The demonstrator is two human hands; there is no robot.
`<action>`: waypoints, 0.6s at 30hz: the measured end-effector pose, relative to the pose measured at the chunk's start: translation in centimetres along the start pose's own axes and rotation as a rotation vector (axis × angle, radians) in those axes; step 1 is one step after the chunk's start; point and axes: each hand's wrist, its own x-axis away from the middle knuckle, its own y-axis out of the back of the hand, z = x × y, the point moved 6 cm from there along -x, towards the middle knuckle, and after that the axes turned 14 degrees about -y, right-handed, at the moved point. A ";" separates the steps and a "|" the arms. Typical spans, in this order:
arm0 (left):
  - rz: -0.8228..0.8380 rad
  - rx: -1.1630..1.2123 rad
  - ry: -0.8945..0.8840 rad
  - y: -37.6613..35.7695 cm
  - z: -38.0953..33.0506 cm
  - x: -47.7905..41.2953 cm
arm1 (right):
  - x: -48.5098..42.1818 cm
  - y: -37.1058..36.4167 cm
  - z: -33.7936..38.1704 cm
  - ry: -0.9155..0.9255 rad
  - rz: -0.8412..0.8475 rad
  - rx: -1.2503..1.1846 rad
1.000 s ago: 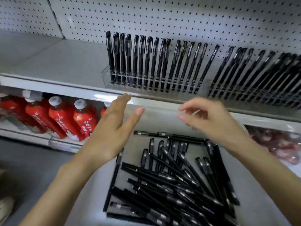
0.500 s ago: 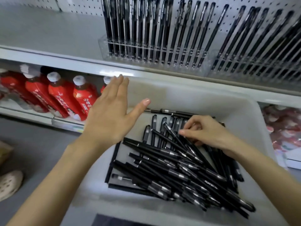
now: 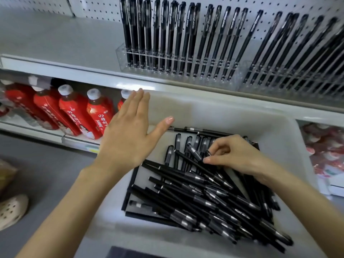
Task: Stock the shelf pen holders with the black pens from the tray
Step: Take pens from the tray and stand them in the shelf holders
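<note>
A white pegboard wall (image 3: pixel 93 6) backed the grey shelf (image 3: pixel 55 40), where 2 clear pen holders (image 3: pixel 178 71) stood side by side, each already holding a long row of upright black pens. Below the shelf edge sat the white tray (image 3: pixel 260 123), with the loose black pens (image 3: pixel 204 198) heaped across its floor. Red bottles (image 3: pixel 74 116) lined the lower shelf to the left, and a pale shoe (image 3: pixel 13 209) showed on the floor.

Within the last second the right hand (image 3: pixel 236 157) had dropped from the shelf edge into the tray. Its fingers were now curled, and thumb and forefinger pinched the end of a capped pen (image 3: pixel 207 153) at the far side of the heap; the pen still lay among the others, not lifted. The left hand (image 3: pixel 126 138) had barely shifted: it hung spread and flat above the tray's left rim, holding nothing, with its fingertips towards the shelf edge.

That drop probably marked a fresh pick starting, after which the pen would need carrying up to a holder slot. With so many pens left in the tray, the stocking looked far from finished.
</note>
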 end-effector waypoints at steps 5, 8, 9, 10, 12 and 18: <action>0.019 -0.009 -0.032 -0.1 0.0 0.2 | 1.7 2.5 2.6 0.129 -0.090 -0.018; 0.030 0.070 -0.041 0.6 -0.3 -0.5 | 3.2 5.0 5.6 0.231 -0.112 -0.087; 0.031 0.116 -0.052 1.0 -0.6 -1.1 | 3.7 6.0 6.7 0.273 -0.126 -0.143; 0.041 0.147 -0.073 1.4 -1.1 -1.7 | 4.1 7.1 7.9 0.311 -0.132 -0.217; 0.068 0.150 -0.139 2.0 -2.3 -3.4 | 4.7 9.3 10.3 0.396 -0.166 -0.331; 0.041 0.006 -0.323 1.7 -4.6 -9.1 | 5.5 15.0 15.4 0.605 -0.580 -0.355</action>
